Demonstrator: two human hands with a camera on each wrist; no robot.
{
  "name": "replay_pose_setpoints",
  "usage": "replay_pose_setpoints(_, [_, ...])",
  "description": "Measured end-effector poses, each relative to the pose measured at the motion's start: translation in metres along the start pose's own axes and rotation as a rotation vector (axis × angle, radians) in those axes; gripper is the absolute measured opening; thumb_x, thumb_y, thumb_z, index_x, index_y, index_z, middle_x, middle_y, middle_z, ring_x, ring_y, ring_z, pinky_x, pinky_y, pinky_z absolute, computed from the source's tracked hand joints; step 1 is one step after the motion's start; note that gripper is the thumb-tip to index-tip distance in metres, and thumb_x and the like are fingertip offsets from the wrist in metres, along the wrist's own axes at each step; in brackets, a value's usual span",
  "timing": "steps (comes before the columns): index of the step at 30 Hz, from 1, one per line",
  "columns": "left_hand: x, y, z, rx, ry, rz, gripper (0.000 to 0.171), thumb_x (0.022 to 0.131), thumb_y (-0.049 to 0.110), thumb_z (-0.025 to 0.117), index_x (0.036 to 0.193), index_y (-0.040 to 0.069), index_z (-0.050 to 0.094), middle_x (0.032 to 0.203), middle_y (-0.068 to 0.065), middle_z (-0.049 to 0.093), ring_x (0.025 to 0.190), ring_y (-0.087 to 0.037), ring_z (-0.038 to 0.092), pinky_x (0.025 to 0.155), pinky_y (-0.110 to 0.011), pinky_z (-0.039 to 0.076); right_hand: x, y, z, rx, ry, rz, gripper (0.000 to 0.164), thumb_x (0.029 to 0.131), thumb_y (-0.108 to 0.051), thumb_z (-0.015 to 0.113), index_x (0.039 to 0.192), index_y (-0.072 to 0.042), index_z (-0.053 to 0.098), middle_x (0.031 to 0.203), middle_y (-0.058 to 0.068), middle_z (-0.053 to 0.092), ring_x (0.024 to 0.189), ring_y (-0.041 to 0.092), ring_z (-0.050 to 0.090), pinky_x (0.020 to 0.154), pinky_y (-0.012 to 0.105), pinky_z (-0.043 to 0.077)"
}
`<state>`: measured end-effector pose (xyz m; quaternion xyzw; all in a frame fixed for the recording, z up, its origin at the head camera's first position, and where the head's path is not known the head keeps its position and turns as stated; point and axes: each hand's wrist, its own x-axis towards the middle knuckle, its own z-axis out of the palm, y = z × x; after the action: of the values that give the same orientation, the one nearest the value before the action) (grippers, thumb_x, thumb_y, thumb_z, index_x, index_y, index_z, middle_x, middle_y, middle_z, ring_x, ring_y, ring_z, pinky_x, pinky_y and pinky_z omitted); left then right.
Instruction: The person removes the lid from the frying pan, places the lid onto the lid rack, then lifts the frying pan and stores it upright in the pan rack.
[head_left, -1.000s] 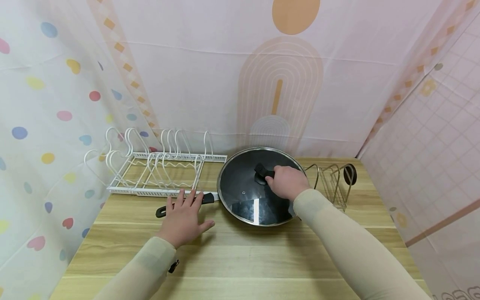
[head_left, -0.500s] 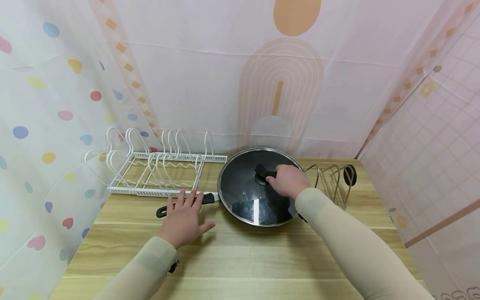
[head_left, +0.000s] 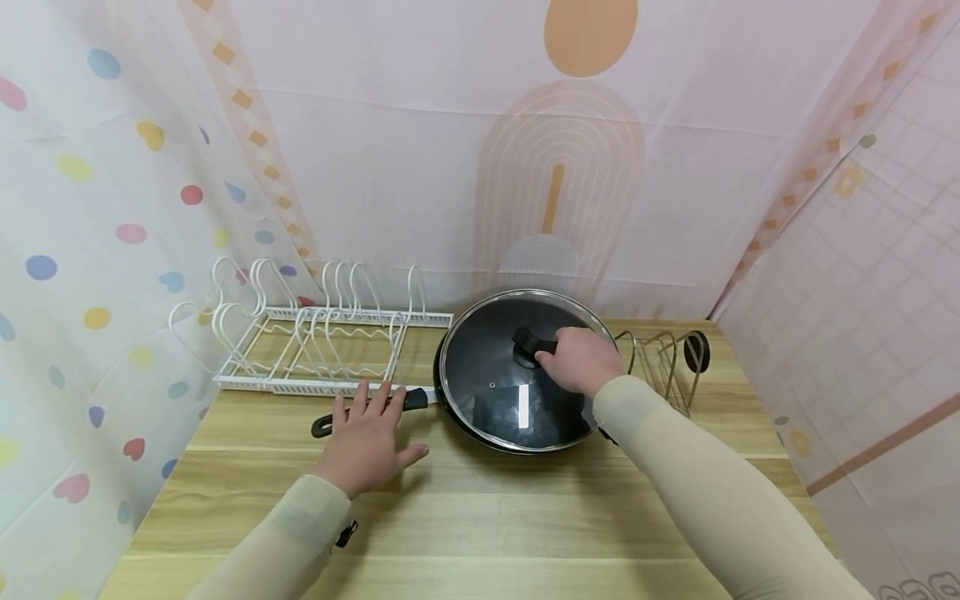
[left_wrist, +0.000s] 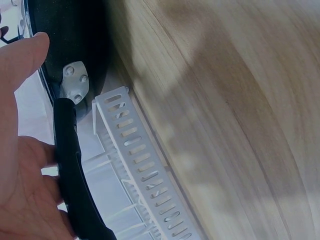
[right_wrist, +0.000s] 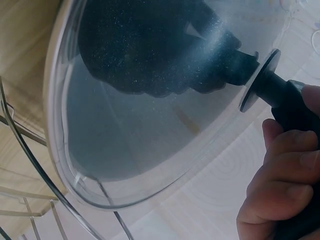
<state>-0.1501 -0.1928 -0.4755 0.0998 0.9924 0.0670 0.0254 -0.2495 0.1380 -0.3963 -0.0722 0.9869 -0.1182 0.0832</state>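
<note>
i see the glass lid (head_left: pixel 525 371), round and see-through with a steel rim and a black knob (head_left: pixel 528 343) at its middle, tipped up a little over the black pan (head_left: pixel 480 425) at the back middle of the desk (head_left: pixel 480 517). my right hand (head_left: pixel 581 360) is clenched around the knob. the pan's black handle (head_left: pixel 330 419) points left, and my left hand (head_left: pixel 367 442) rests on it with fingers straight and relaxed. a white wire rack (head_left: pixel 315 342) stands just behind that hand, and a gold wire stand (head_left: pixel 663 367) sits just right of the pan.
</note>
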Motion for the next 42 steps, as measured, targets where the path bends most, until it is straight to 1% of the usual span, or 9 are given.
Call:
replay_pose_setpoints(6, [-0.001, -0.001, 0.000, -0.004, 0.000, -0.002, 0.103, 0.091, 0.072, 0.066, 0.164, 0.006, 0.035, 0.170, -0.025, 0.031, 0.158, -0.056, 0.015, 0.121, -0.081, 0.011, -0.002, 0.000, -0.003, -0.006, 0.004, -0.008, 0.052, 0.103, -0.051, 0.059, 0.129, -0.008, 0.070, 0.113, 0.011, 0.075, 0.094, 0.028, 0.068, 0.084, 0.046, 0.057])
replay_pose_setpoints(11, [0.000, -0.001, 0.000, -0.012, -0.012, -0.004, 0.103, 0.091, 0.072, 0.065, 0.164, 0.005, 0.035, 0.170, -0.026, 0.030, 0.158, -0.057, 0.013, 0.120, -0.081, 0.010, -0.004, 0.000, -0.007, 0.029, -0.006, 0.022, 0.048, 0.102, -0.052, 0.059, 0.124, -0.010, 0.071, 0.105, 0.009, 0.074, 0.088, 0.026, 0.066, 0.073, 0.042, 0.055])
replay_pose_setpoints(14, [0.000, -0.002, 0.001, -0.017, -0.018, -0.005, 0.104, 0.091, 0.073, 0.064, 0.164, 0.006, 0.034, 0.170, -0.026, 0.029, 0.158, -0.057, 0.013, 0.120, -0.081, 0.009, -0.006, 0.000, -0.009, 0.042, 0.000, 0.034, 0.047, 0.102, -0.052, 0.060, 0.121, -0.011, 0.072, 0.102, 0.007, 0.073, 0.086, 0.026, 0.065, 0.071, 0.041, 0.053])
replay_pose_setpoints(16, [0.000, -0.002, 0.001, -0.019, -0.020, -0.006, 0.104, 0.091, 0.073, 0.064, 0.164, 0.006, 0.034, 0.170, -0.026, 0.029, 0.158, -0.057, 0.013, 0.120, -0.081, 0.009, -0.007, 0.000, -0.011, 0.045, 0.006, 0.036, 0.048, 0.101, -0.052, 0.060, 0.122, -0.010, 0.072, 0.104, 0.008, 0.074, 0.088, 0.027, 0.066, 0.074, 0.042, 0.055])
replay_pose_setpoints(20, [0.001, -0.003, 0.002, -0.021, -0.019, -0.007, 0.104, 0.091, 0.073, 0.065, 0.164, 0.006, 0.035, 0.170, -0.026, 0.030, 0.158, -0.057, 0.013, 0.120, -0.081, 0.009, -0.009, 0.001, -0.014, 0.059, 0.015, 0.041, 0.055, 0.102, -0.051, 0.060, 0.134, -0.007, 0.069, 0.122, 0.012, 0.075, 0.107, 0.032, 0.070, 0.092, 0.048, 0.058])
replay_pose_setpoints(22, [0.001, -0.003, 0.002, -0.022, -0.018, -0.008, 0.104, 0.091, 0.073, 0.065, 0.164, 0.006, 0.035, 0.170, -0.026, 0.030, 0.158, -0.057, 0.013, 0.120, -0.081, 0.010, -0.011, 0.001, -0.016, 0.081, 0.020, 0.045, 0.056, 0.103, -0.050, 0.060, 0.136, -0.005, 0.068, 0.126, 0.013, 0.074, 0.111, 0.033, 0.070, 0.096, 0.050, 0.057])
replay_pose_setpoints(31, [0.001, -0.003, 0.001, -0.025, -0.021, -0.012, 0.105, 0.090, 0.077, 0.062, 0.164, 0.007, 0.035, 0.170, -0.024, 0.030, 0.158, -0.056, 0.013, 0.121, -0.080, 0.008, -0.020, 0.000, -0.026, 0.177, 0.052, 0.075, 0.054, 0.100, -0.048, 0.064, 0.129, -0.002, 0.070, 0.124, 0.013, 0.075, 0.105, 0.031, 0.070, 0.091, 0.046, 0.057])
replay_pose_setpoints(34, [0.001, -0.002, 0.000, -0.027, -0.019, -0.011, 0.105, 0.090, 0.077, 0.062, 0.164, 0.007, 0.036, 0.170, -0.024, 0.030, 0.158, -0.056, 0.013, 0.121, -0.080, 0.008, -0.021, -0.001, -0.030, 0.198, 0.060, 0.086, 0.052, 0.099, -0.047, 0.065, 0.126, -0.002, 0.071, 0.119, 0.012, 0.075, 0.098, 0.029, 0.069, 0.085, 0.044, 0.056])
replay_pose_setpoints(42, [0.002, -0.001, -0.001, -0.032, -0.015, -0.007, 0.105, 0.090, 0.076, 0.063, 0.164, 0.006, 0.036, 0.170, -0.025, 0.030, 0.158, -0.057, 0.013, 0.120, -0.081, 0.010, -0.023, 0.002, -0.040, 0.202, 0.063, 0.089, 0.045, 0.099, -0.047, 0.064, 0.106, -0.004, 0.071, 0.103, 0.012, 0.073, 0.091, 0.029, 0.065, 0.081, 0.043, 0.053])
